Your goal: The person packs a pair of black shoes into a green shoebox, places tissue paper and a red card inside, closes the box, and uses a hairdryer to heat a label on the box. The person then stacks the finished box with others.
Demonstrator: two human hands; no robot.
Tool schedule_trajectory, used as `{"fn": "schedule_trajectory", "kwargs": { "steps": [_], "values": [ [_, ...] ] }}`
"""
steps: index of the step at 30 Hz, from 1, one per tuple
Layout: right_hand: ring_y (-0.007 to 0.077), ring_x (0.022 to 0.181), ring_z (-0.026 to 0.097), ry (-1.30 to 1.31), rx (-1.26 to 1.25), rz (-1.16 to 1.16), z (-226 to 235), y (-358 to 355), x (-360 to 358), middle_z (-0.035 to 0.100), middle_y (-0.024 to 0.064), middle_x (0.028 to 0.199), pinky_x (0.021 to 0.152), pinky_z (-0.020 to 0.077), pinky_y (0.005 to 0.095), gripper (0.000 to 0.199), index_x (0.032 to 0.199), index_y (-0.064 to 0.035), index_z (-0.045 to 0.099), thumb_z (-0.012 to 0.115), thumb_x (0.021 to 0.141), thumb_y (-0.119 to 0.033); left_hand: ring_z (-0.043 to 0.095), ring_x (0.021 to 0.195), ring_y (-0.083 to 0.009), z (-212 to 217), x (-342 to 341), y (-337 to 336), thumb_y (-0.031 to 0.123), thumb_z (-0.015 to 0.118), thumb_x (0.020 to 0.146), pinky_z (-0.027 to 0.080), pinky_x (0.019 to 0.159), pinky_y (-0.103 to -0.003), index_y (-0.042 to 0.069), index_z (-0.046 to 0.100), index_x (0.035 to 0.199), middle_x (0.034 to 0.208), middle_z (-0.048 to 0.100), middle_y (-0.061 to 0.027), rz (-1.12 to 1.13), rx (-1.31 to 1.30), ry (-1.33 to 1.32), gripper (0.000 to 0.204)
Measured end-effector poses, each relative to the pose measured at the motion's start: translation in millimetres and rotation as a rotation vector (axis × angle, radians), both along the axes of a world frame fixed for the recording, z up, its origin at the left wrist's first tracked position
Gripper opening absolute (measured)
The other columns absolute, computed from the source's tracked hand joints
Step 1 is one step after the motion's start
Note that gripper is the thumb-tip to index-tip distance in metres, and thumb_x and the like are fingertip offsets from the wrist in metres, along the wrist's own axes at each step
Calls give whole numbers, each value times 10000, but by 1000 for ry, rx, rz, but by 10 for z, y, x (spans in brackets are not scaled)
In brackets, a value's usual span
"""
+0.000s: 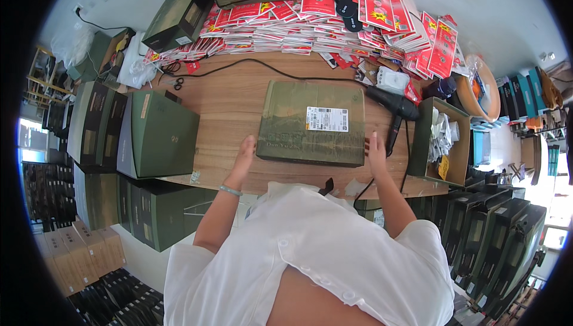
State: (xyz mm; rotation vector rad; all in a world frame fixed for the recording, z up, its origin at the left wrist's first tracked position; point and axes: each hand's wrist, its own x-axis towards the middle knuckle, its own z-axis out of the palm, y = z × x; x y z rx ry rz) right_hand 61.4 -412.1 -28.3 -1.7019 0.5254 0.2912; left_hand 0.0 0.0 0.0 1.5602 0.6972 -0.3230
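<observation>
Scissors (178, 82) lie leftmost, then the left hand (245, 150) flanks a labelled green box (292, 108) lying flat mid-table, the right hand (375, 149) at its opposite side, how open either is or whether they grip it I cannot tell, and a hair dryer (394, 104) lies beyond.

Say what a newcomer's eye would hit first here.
Probably the red packets, heaped along the far side of the table, loud against the wood. Next, the green box mid-table with its white label, the left hand and right hand at its sides. Then the black hair dryer, just right of the box.
</observation>
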Motion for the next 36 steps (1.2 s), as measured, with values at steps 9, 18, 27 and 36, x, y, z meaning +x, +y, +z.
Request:
{"fn": "schedule_trajectory", "kwargs": {
  "steps": [9, 18, 27, 36],
  "values": [
    [273, 1194, 543, -121, -148, 27, 270, 531, -300, 597, 217, 1260, 1029, 383, 358, 643, 1350, 18, 507, 419, 1000, -514, 474, 1249, -261, -709, 108, 200, 335, 621, 948, 397, 1014, -371, 24, 280, 1480, 1357, 513, -148, -160, -74, -221, 704],
    [285, 1168, 536, -432, -257, -125, 677, 443, -234, 551, 192, 1289, 1009, 406, 381, 551, 1410, 4, 413, 522, 997, -344, 382, 1363, -359, 1186, 617, 1253, 614, 437, 949, 276, 1094, -510, 142, 224, 1535, 1464, 399, -225, 38, -59, -240, 782],
    [448, 1193, 520, 44, -811, -111, -673, -996, 372, 517, 343, 1265, 998, 432, 456, 768, 1277, 103, 464, 734, 796, -432, 414, 1232, -479, 1798, 525, 447, 581, 722, 749, 301, 1048, -568, 139, 303, 1486, 1335, 400, -319, -338, 1217, -496, 956],
    [324, 1030, 626, -64, -431, -256, -1140, -1330, 742, 612, 206, 1194, 887, 502, 379, 797, 1352, 71, 421, 794, 759, -311, 171, 1409, -478, 2233, 229, -200, 640, 801, 513, 68, 1128, -654, 339, 388, 1466, 1534, 123, -311, -943, 1301, -526, 1082]
  ]
}}
